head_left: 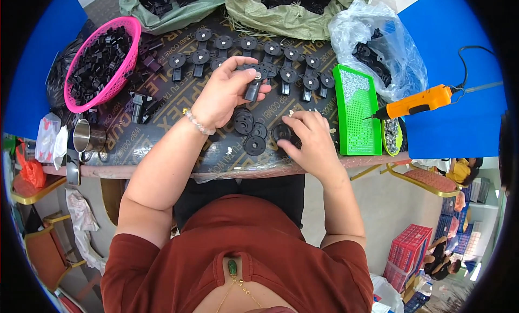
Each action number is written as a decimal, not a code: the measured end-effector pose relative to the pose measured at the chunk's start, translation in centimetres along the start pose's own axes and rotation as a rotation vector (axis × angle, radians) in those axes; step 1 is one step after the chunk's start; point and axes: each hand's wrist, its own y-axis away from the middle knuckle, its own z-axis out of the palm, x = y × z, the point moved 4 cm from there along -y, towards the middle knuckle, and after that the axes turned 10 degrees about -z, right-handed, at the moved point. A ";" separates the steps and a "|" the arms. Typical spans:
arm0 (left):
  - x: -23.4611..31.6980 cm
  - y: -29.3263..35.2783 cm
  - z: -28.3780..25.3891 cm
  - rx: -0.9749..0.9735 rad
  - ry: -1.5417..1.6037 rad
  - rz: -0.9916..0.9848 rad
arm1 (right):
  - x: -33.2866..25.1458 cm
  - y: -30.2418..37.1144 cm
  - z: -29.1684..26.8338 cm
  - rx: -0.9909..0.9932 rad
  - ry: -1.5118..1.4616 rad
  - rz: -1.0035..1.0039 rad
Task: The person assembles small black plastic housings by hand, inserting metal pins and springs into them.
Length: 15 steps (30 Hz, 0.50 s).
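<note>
My left hand (pixel 223 91) is closed on a black plastic part (pixel 252 91) with a short stem and a pale metal centre, raised over the table. Lower and to the right, my right hand (pixel 314 139) curls its thumb and fingers around a round black disc (pixel 281 132) at the tabletop. Between the hands lie several loose black discs (pixel 254 145), some overlapping. Beyond them stand rows of similar black parts (pixel 200 57), each with a round head and a stem; my left hand hides some of these.
At the left are a pink basket (pixel 133 53) of black pieces and a metal mug (pixel 81 134). Sacks (pixel 303 22) of black parts line the back. To the right, an orange electric screwdriver (pixel 419 103) extends over a green tray (pixel 343 134) of small metal pieces, beside a yellow dish (pixel 398 142).
</note>
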 end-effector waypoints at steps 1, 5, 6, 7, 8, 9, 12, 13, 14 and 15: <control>0.0 0.0 0.0 -0.019 0.048 -0.012 | 0.0 0.2 0.1 0.004 -0.008 0.022; -0.1 0.1 0.2 -0.053 0.051 0.000 | 0.4 0.4 0.9 -0.044 0.015 0.015; -0.1 0.1 0.3 -0.050 0.051 0.001 | 0.6 0.2 0.9 -0.068 0.005 0.010; -0.1 0.2 0.3 -0.050 0.051 -0.002 | 0.9 -0.2 0.9 -0.092 -0.005 0.004; -0.1 0.1 0.3 -0.049 0.051 -0.004 | 1.3 -0.7 0.5 -0.084 -0.006 0.027; -0.3 0.0 0.2 -0.050 0.056 -0.015 | 1.7 -1.5 -0.2 -0.042 -0.040 0.032; -0.4 -0.1 0.1 -0.054 0.050 -0.031 | 2.0 -4.0 -1.9 -0.029 -0.114 0.068; -0.3 -0.1 0.0 -0.053 0.052 -0.030 | 2.2 -4.5 -1.9 -0.089 -0.047 0.065; -0.2 -0.1 -0.1 -0.036 0.052 -0.028 | 2.2 -4.8 -1.9 -0.149 0.021 0.061; -0.1 -0.1 -0.3 -0.017 0.051 -0.023 | 2.1 -5.0 -1.8 -0.202 0.064 0.073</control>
